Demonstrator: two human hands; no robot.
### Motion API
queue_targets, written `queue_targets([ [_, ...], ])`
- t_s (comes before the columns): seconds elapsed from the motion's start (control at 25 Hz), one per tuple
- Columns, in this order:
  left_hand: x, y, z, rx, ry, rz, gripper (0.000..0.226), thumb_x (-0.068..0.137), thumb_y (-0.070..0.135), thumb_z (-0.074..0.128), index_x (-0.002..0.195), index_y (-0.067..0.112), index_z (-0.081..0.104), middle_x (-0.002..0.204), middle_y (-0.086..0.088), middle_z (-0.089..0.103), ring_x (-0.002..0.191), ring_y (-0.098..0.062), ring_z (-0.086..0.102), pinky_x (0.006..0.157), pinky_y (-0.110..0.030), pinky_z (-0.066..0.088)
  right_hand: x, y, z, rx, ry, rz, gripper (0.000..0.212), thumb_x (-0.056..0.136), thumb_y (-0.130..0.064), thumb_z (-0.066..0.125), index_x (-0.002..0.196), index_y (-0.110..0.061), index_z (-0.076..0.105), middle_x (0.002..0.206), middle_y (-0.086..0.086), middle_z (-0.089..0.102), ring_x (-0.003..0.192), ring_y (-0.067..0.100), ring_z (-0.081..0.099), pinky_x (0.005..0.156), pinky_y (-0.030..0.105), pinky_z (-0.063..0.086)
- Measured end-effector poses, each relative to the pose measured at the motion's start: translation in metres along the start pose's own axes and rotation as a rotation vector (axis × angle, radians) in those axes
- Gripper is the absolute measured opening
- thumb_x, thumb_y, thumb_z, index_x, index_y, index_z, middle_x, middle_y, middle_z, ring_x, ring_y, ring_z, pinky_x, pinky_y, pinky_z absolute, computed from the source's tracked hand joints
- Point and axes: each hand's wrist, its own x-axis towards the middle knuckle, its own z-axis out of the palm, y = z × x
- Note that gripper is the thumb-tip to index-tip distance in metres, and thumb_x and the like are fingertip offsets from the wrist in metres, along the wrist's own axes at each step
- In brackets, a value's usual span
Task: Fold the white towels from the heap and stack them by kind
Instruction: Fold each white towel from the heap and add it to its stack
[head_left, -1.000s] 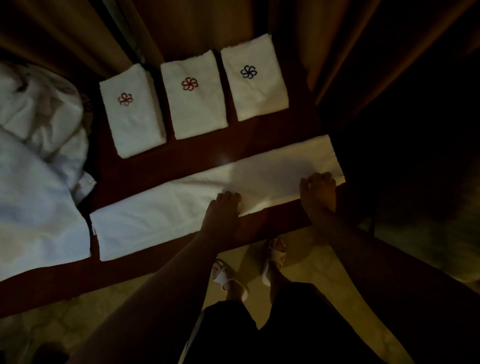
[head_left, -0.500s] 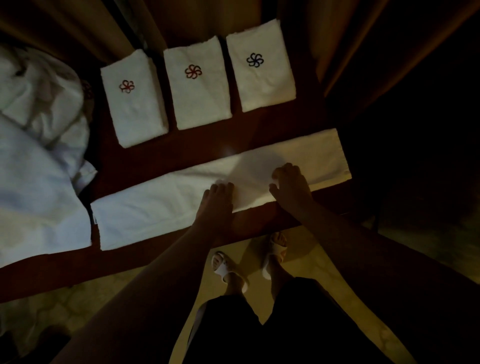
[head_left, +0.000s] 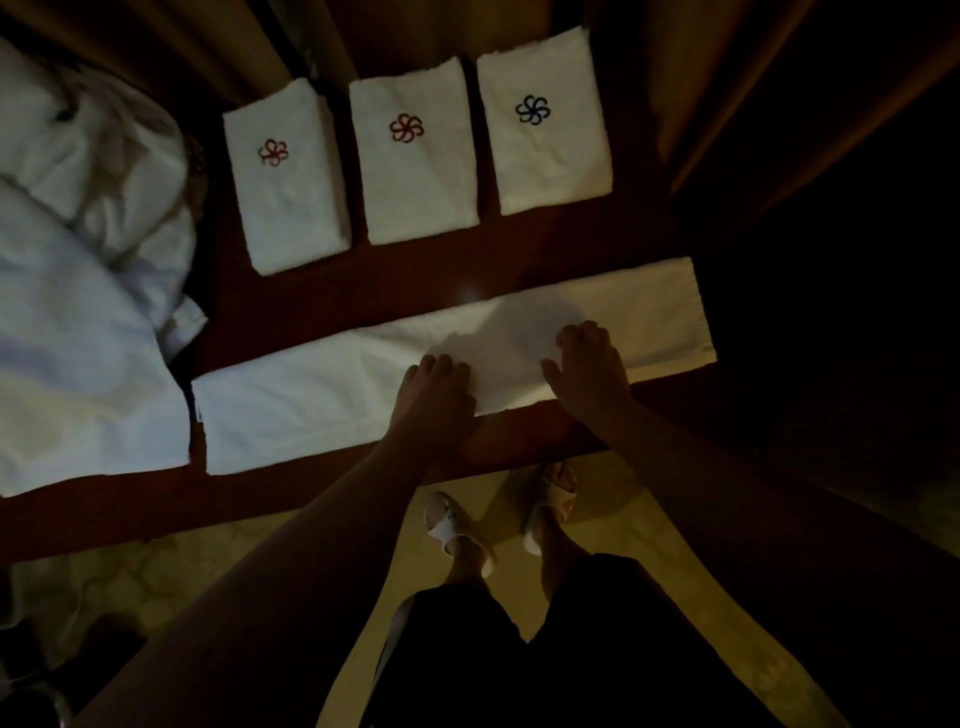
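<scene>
The long folded towel (head_left: 322, 410) lies on the dark wooden table (head_left: 363, 291), its long axis running from left to right, a little slanted. Both hands rest flat on its middle part: the left hand (head_left: 436, 395) and the right hand (head_left: 589, 366), fingers together, pressing and not pinching. The right end is nearer to the right hand. Since one second ago, the right hand has slid from the right end toward the middle.

Dim warm light, deep shadow at right, wide-angle bending at edges.
</scene>
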Motion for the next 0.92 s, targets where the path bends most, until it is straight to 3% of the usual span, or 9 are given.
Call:
queue_targets([
  [0.12,-0.001,-0.001,0.002,-0.062,-0.059,-0.011,0.032,0.091,0.046,0.052,0.088,0.016,0.062,0.089,0.0,0.053,0.089,-0.019,0.056,0.075,-0.032,0.045,-0.002,-0.002,0.0,-0.065,-0.008,0.012,0.042,0.092,-0.038,0.053,0.121,-0.008,0.047,0.123,0.015,0.046,0.113,0.03,0.044,0.088,0.04,0.042],
  [0.2,0.01,0.001,-0.001,-0.115,0.036,-0.043,0.028,0.096,0.037,0.048,0.099,0.012,0.062,0.1,-0.006,0.057,0.094,-0.022,0.057,0.078,-0.032,0.047,0.001,-0.005,-0.002,-0.072,0.027,0.048,0.041,0.093,-0.037,0.052,0.12,-0.007,0.049,0.123,0.016,0.048,0.113,0.031,0.045,0.088,0.041,0.042],
  [0.28,0.024,0.005,-0.002,-0.103,0.12,-0.03,0.033,0.096,0.032,0.051,0.122,0.012,0.055,0.126,-0.013,0.051,0.115,-0.027,0.05,0.092,-0.037,0.046,0.007,-0.011,-0.003,-0.05,0.086,0.047,0.043,0.093,-0.035,0.052,0.125,-0.007,0.049,0.129,0.017,0.047,0.118,0.032,0.044,0.093,0.043,0.04],
  [0.4,0.039,0.015,0.009,-0.054,-0.021,0.009,0.068,0.095,0.043,0.05,0.152,0.019,0.021,0.158,-0.021,0.014,0.145,-0.037,0.015,0.113,-0.048,0.025,0.019,-0.018,0.003,-0.027,-0.008,-0.174,0.057,0.096,-0.036,0.048,0.146,-0.013,0.034,0.155,0.015,0.023,0.143,0.033,0.02,0.113,0.045,0.023],
  [0.52,0.044,0.023,0.027,0.02,-0.131,0.001,0.083,0.096,0.056,0.039,0.153,0.02,-0.008,0.157,-0.024,-0.016,0.146,-0.04,-0.011,0.117,-0.053,0.005,0.028,0.003,0.015,-0.08,-0.096,-0.312,0.062,0.098,-0.043,0.04,0.152,-0.017,0.02,0.16,0.013,0.007,0.148,0.032,0.003,0.117,0.052,0.013],
  [0.6,0.047,0.025,0.029,0.013,-0.173,-0.011,0.087,0.094,0.06,0.036,0.151,0.019,-0.016,0.155,-0.023,-0.025,0.144,-0.04,-0.019,0.116,-0.055,-0.002,0.028,0.034,0.016,-0.147,-0.027,-0.171,0.067,0.095,-0.054,0.028,0.153,-0.022,0.014,0.16,0.013,0.006,0.147,0.034,0.003,0.118,0.054,0.011],
  [0.76,0.053,0.029,0.026,0.002,-0.248,-0.018,0.093,0.092,0.065,0.035,0.15,0.019,-0.02,0.153,-0.023,-0.029,0.142,-0.04,-0.024,0.115,-0.054,-0.007,0.01,0.094,0.002,-0.209,0.029,0.117,0.078,0.092,-0.063,0.031,0.153,-0.026,-0.001,0.16,0.013,-0.002,0.147,0.033,-0.003,0.117,0.052,0.005],
  [0.92,0.051,0.021,0.007,-0.152,-0.209,0.074,0.072,0.099,0.048,0.037,0.154,0.019,-0.001,0.158,-0.019,-0.015,0.147,-0.034,-0.013,0.118,-0.047,0.0,0.008,0.078,-0.003,-0.194,0.011,0.164,0.076,0.095,-0.057,0.032,0.154,-0.019,0.002,0.16,0.017,-0.002,0.147,0.034,0.0,0.118,0.053,0.006],
])
